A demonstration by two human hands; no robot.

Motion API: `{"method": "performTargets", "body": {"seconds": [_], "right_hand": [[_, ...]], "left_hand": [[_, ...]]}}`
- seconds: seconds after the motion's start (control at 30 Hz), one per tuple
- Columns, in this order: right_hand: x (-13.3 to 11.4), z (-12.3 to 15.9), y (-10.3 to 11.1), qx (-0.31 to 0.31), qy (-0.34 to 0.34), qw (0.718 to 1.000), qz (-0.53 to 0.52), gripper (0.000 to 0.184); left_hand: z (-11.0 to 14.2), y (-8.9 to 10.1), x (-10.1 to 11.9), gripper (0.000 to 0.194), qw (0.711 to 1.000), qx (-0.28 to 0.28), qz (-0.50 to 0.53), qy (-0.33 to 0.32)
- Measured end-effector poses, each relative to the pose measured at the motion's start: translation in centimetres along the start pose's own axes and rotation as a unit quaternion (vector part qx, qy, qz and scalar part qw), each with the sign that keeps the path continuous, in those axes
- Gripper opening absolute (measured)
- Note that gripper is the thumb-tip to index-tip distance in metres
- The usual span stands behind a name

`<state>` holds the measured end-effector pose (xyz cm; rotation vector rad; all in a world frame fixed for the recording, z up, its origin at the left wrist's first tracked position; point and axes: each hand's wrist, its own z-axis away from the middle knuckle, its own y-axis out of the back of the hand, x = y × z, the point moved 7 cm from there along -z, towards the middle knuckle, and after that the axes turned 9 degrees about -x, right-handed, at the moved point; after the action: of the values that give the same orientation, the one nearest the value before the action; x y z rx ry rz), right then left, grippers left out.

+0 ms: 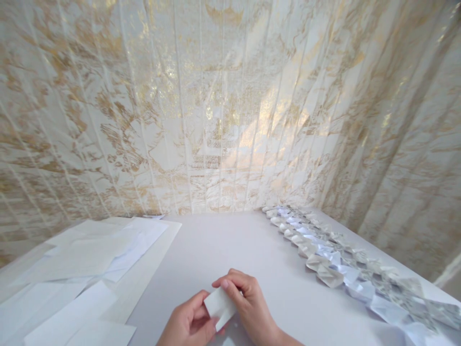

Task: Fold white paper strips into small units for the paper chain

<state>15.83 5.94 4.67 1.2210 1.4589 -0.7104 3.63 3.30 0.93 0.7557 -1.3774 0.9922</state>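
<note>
A small folded piece of white paper (219,307) is held low at the front middle of the white table (223,245). My left hand (189,322) pinches its left edge with thumb and fingers. My right hand (248,302) curls over its top and right side, fingers pressed on the fold. Both hands are closed on the paper just above the table's surface.
Loose white sheets (90,254) lie stacked and overlapping on the left of the table. A long row of folded paper pieces (334,264) runs along the right side from back to front. A cream and gold curtain (216,105) hangs behind the table.
</note>
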Motion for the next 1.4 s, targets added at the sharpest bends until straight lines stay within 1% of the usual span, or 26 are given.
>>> {"method": "performTargets", "body": {"seconds": [0.13,0.23,0.33,0.43,0.5,0.6,0.67,0.73,0.83,0.9,1.03,1.1,1.27,1.33,1.4], "right_hand": [[-0.5,0.1,-0.7,-0.038,0.017,0.999,0.02,0.049],[-0.1,0.3,-1.1,-0.06,0.02,0.998,0.021,0.046],[0.3,0.4,-1.3,-0.063,0.034,0.997,0.024,0.048],[0.2,0.5,-1.2,-0.07,0.054,0.996,-0.029,0.049],[0.0,0.5,-1.1,-0.074,0.06,0.994,-0.05,0.048],[0.1,0.3,-0.7,-0.057,0.052,0.997,-0.029,0.042],[0.3,0.3,-0.4,-0.047,0.037,0.997,-0.04,0.035],[0.5,0.2,-0.4,-0.054,0.019,0.996,-0.065,0.031],[0.8,0.0,-0.5,-0.07,-0.011,0.994,-0.084,0.035],[1.1,-0.2,-0.3,-0.061,-0.029,0.993,-0.101,0.039],[1.6,-0.6,0.2,-0.039,-0.051,0.988,-0.139,0.045],[1.7,-0.6,0.2,-0.048,-0.053,0.985,-0.157,0.044],[1.4,-0.4,-0.5,-0.099,-0.034,0.975,-0.198,0.037],[1.2,-0.4,-0.5,-0.093,-0.021,0.976,-0.194,0.033],[1.1,-0.5,-0.3,-0.076,-0.006,0.981,-0.18,0.029]], "left_hand": [[0.0,0.4,-0.3,0.041,0.999,0.026,-0.033,-0.003],[0.0,0.8,0.0,0.033,0.997,0.042,-0.061,-0.019],[-0.2,1.2,0.0,0.043,0.998,0.04,-0.024,-0.035],[-0.3,1.7,0.0,0.05,0.999,0.035,0.011,-0.04],[-0.3,1.9,0.0,0.051,0.999,0.033,0.012,-0.036],[-0.2,2.1,0.5,0.052,0.999,0.029,-0.011,-0.032],[0.0,2.3,1.0,0.05,0.998,0.042,-0.036,-0.035],[0.2,2.7,1.5,0.048,0.995,0.073,-0.052,-0.045],[0.5,3.3,2.3,0.048,0.991,0.11,-0.024,-0.065],[0.7,3.3,2.7,0.041,0.991,0.107,-0.022,-0.076],[0.9,3.3,2.9,0.027,0.99,0.101,-0.068,-0.076],[0.9,3.4,2.7,0.028,0.988,0.118,-0.056,-0.077],[1.1,3.8,2.7,0.039,0.981,0.173,-0.031,-0.087],[1.1,4.0,2.8,0.04,0.98,0.175,-0.029,-0.087],[1.0,4.0,2.6,0.041,0.982,0.165,-0.027,-0.087]]}}
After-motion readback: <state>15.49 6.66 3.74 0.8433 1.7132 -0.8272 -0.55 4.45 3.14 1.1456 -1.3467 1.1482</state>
